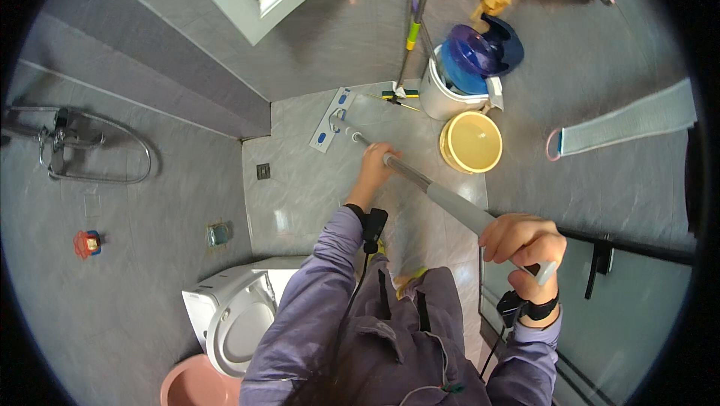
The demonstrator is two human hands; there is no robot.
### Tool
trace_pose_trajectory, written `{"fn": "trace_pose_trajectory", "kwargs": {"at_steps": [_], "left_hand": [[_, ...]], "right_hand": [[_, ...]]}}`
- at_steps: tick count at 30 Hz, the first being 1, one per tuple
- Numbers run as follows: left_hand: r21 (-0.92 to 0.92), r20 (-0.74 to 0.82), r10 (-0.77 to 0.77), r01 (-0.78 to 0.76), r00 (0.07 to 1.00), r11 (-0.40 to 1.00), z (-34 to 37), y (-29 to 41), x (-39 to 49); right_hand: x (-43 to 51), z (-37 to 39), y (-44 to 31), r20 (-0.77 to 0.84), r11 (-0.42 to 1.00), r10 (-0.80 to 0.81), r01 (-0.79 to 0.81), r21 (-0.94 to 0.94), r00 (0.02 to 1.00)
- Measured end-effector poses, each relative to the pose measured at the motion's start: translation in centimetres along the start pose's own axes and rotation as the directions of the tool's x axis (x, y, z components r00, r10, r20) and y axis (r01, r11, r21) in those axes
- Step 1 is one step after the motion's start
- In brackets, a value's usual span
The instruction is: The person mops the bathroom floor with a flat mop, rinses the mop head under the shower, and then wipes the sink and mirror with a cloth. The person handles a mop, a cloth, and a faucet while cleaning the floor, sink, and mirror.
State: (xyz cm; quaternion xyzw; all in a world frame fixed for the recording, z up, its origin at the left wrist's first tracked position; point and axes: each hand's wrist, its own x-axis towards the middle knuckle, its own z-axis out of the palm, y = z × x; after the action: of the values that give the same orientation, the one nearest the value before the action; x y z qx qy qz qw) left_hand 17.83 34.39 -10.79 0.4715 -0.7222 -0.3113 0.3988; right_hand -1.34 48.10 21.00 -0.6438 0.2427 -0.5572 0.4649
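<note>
A flat mop (416,172) with a grey and metal pole runs diagonally before me. My left hand (378,167) is closed around the lower part of the pole. Higher up, near the handle's end, my right hand (523,243) grips the grey grip. The mop's flat rectangular head (332,120) with blue clips rests on the tiled floor, beyond my left hand; no cloth shows on its upper side. Both wrists wear black straps with cabled devices.
A yellow bucket (477,141) stands beside a white bucket (444,99) holding blue and purple basins (475,52). Long-handled brushes (400,94) lean nearby. A floor drain (263,171), a toilet (242,327) and a pink basin (199,386) lie left; a glass door (635,293) is right.
</note>
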Motion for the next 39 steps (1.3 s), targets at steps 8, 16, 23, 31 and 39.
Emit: {"fn": "trace_pose_trajectory", "kwargs": {"at_steps": [8, 16, 23, 31, 39], "left_hand": [[0.038, -0.378, -0.118, 0.143, 0.918, 0.989, -1.2, -1.6, 0.7], [0.007, -0.641, -0.326, 0.430, 0.695, 0.903, -0.2, -2.0, 0.9], [-0.027, -0.599, -0.498, 0.605, 0.628, 0.795, -2.9, -1.9, 0.1], [0.098, -0.227, -0.275, 0.302, 0.934, 0.948, -2.2, 3.4, 3.0], [-0.031, -0.170, -0.218, 0.216, 0.961, 0.976, -5.1, 0.6, 2.2]], "right_hand": [[6.6, -1.9, 2.1, 0.297, 0.999, 0.027, -0.014, -0.045, 0.954], [10.4, -7.1, 7.0, 0.430, 0.941, 0.086, -0.215, 0.261, 0.899], [13.6, -8.0, 10.3, 0.548, 0.913, 0.000, -0.223, 0.341, 0.836], [15.5, -10.9, 4.0, 0.177, 0.934, -0.125, 0.056, 0.352, 0.976], [18.3, -3.8, 5.1, 0.089, 0.934, -0.184, 0.147, 0.325, 0.979]]}}
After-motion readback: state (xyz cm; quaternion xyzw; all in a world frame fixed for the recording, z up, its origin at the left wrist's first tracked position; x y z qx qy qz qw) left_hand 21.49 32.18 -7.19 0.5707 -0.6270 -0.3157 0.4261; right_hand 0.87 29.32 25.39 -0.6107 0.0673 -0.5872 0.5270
